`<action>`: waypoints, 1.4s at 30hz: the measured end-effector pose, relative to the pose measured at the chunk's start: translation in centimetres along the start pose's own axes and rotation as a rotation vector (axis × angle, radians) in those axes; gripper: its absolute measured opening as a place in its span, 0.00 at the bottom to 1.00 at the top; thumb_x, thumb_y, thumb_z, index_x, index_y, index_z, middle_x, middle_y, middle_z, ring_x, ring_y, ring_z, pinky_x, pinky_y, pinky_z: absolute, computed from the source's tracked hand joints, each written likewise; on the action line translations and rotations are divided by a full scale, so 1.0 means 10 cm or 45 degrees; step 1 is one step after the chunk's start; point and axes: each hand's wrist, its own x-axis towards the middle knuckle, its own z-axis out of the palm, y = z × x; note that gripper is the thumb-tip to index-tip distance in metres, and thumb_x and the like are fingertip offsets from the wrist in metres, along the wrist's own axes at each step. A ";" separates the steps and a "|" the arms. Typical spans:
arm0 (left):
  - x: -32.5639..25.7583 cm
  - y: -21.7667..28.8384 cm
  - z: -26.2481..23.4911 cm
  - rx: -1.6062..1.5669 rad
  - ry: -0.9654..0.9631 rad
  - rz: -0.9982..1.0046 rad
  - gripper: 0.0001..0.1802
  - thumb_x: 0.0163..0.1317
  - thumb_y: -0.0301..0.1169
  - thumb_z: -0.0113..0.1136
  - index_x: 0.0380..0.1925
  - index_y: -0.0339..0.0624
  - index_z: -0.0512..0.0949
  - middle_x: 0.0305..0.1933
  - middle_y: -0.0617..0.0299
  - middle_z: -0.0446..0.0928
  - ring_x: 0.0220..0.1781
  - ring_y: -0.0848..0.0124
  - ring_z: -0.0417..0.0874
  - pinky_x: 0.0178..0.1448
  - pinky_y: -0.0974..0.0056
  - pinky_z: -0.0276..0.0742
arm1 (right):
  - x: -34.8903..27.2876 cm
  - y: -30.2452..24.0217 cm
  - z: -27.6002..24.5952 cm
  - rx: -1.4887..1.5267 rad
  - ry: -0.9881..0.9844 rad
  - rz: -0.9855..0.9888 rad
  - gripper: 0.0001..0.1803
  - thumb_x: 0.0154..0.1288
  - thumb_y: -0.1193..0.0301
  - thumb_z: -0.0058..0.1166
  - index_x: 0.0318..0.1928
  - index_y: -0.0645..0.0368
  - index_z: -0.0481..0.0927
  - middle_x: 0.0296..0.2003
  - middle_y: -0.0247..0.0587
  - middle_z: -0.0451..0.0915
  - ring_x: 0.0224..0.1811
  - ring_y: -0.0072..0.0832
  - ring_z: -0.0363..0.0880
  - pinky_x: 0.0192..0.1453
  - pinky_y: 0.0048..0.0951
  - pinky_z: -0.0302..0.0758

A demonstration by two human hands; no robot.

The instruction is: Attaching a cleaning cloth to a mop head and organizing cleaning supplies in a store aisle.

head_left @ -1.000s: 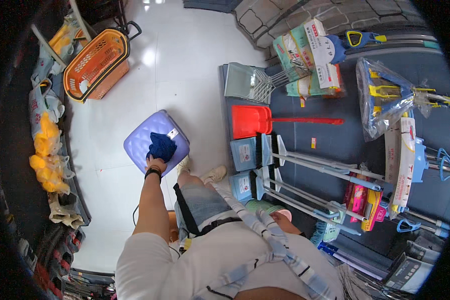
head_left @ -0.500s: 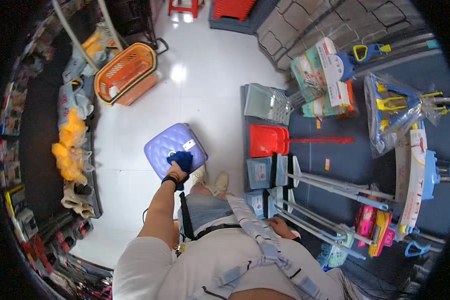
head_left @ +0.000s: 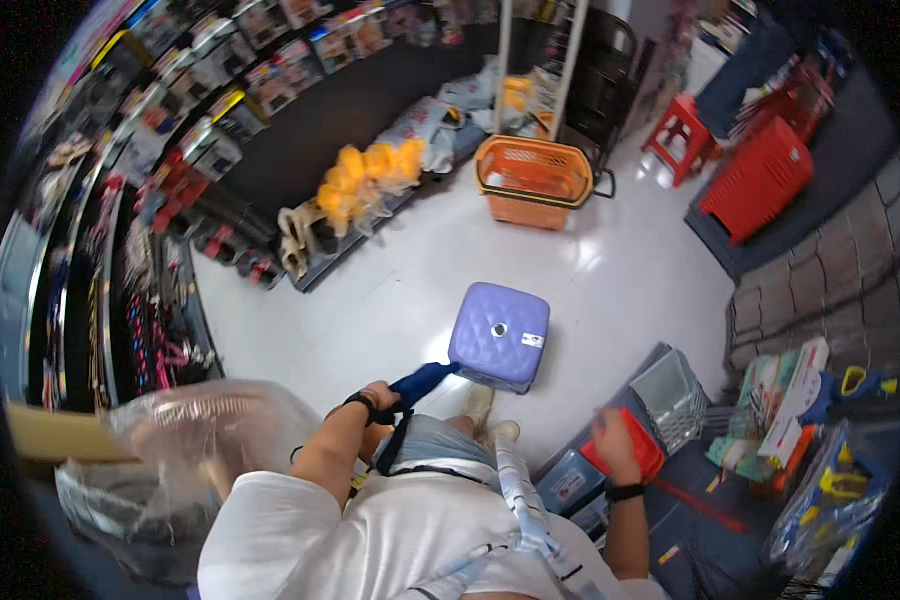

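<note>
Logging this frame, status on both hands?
Left hand gripping a dark blue cloth beside the purple stool. Right hand on the red dustpan. Grey wire basket just beyond it.

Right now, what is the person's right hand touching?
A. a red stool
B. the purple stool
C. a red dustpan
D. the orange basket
C: the right hand rests on the red dustpan at the low display, while the orange basket stands far off across the floor.
</note>
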 end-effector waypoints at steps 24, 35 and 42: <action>0.34 -0.67 -0.40 0.220 -0.157 0.376 0.18 0.44 0.38 0.60 0.36 0.43 0.82 0.38 0.54 0.81 0.39 0.62 0.81 0.47 0.61 0.76 | -0.12 -5.02 -2.27 0.019 0.249 -1.588 0.13 0.55 0.54 0.53 0.33 0.47 0.75 0.40 0.39 0.74 0.48 0.42 0.73 0.56 0.58 0.63; 0.43 -1.14 -1.31 -0.068 -0.334 0.362 0.17 0.46 0.39 0.61 0.34 0.43 0.82 0.36 0.56 0.81 0.36 0.63 0.81 0.44 0.62 0.76 | 0.16 -5.97 -1.73 0.027 0.656 -2.035 0.11 0.53 0.55 0.58 0.34 0.42 0.78 0.41 0.31 0.72 0.51 0.37 0.67 0.55 0.56 0.62; 0.26 -1.43 -1.71 -0.419 -0.265 0.252 0.16 0.46 0.40 0.64 0.32 0.43 0.82 0.36 0.57 0.81 0.35 0.65 0.80 0.44 0.61 0.75 | 0.18 -6.45 -1.61 0.117 0.441 -2.223 0.10 0.50 0.56 0.62 0.33 0.42 0.82 0.42 0.29 0.75 0.50 0.36 0.69 0.55 0.50 0.61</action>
